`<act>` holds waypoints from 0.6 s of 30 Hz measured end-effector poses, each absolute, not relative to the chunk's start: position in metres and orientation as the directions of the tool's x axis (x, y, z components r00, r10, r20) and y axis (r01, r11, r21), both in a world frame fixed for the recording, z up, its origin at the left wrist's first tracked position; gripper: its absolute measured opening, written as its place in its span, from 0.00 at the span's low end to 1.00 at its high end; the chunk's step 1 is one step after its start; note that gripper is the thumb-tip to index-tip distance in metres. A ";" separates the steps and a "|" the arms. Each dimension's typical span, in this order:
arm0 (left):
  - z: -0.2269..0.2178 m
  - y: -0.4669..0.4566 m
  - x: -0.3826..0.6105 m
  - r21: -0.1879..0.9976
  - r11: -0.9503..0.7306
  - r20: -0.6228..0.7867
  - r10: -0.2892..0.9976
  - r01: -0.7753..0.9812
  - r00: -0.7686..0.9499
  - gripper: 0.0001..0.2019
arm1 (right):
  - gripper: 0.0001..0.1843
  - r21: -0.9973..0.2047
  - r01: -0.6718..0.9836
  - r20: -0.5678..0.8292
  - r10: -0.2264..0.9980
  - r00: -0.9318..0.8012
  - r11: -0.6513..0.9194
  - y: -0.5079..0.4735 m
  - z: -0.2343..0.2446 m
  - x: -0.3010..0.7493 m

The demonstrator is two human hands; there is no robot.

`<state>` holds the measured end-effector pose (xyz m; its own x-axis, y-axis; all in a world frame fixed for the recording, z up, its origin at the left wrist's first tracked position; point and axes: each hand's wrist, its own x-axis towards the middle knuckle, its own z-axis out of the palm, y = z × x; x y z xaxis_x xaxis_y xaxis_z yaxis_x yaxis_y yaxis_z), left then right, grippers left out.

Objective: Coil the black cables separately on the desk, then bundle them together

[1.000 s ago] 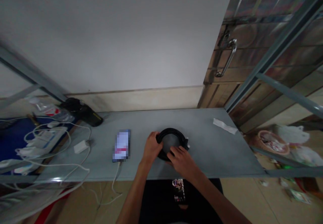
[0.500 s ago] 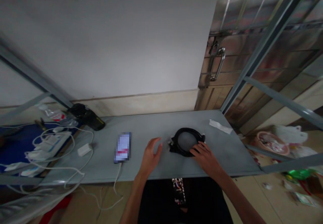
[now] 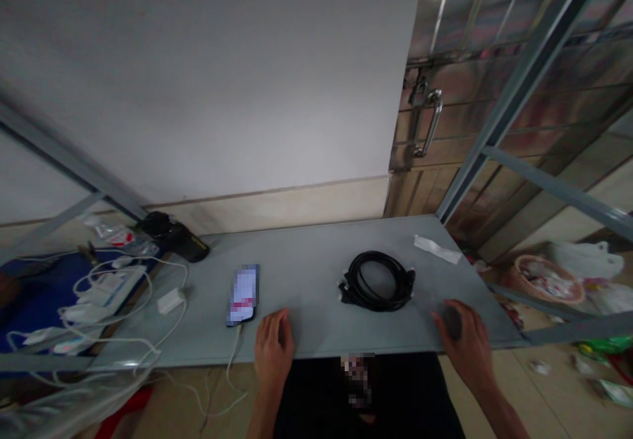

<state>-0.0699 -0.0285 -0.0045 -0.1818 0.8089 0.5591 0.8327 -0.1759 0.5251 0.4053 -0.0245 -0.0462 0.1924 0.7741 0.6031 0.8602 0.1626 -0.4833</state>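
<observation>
A coiled black cable lies on the grey table, right of the middle, with no hand on it. My left hand rests at the table's front edge, fingers curled loosely, just right of a phone lying flat with a white cord plugged in. My right hand sits at the front right edge, fingers spread on the surface, a little below and right of the coil. Neither hand holds anything.
A white strip of paper lies at the back right. A dark bottle lies at the back left. White chargers and cords crowd the left end. A metal door with a handle stands behind, with rubbish on the floor at right.
Both hands let go of the black coil and drew back to the table's front edge. The coil was slid to the right and now lies alone on the table.
</observation>
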 end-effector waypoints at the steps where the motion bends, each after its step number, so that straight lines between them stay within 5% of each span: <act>1: -0.006 -0.028 -0.069 0.515 -0.170 0.569 0.801 0.840 -0.186 0.09 | 0.30 -0.465 0.877 0.608 0.764 0.218 0.120 -0.025 -0.046 0.402; 6: -0.006 -0.028 -0.070 0.479 -0.165 0.593 0.785 0.862 -0.180 0.08 | 0.24 -0.447 0.894 0.635 0.690 0.348 -0.040 -0.016 -0.039 0.385; 12: -0.004 -0.029 -0.068 0.459 -0.168 0.608 0.775 0.872 -0.171 0.06 | 0.09 -0.423 0.904 0.703 0.652 0.282 0.066 -0.019 -0.035 0.384; 18: -0.004 -0.030 -0.068 0.463 -0.146 0.596 0.781 0.874 -0.186 0.06 | 0.07 -0.410 0.909 0.702 0.661 0.264 0.072 -0.021 -0.032 0.384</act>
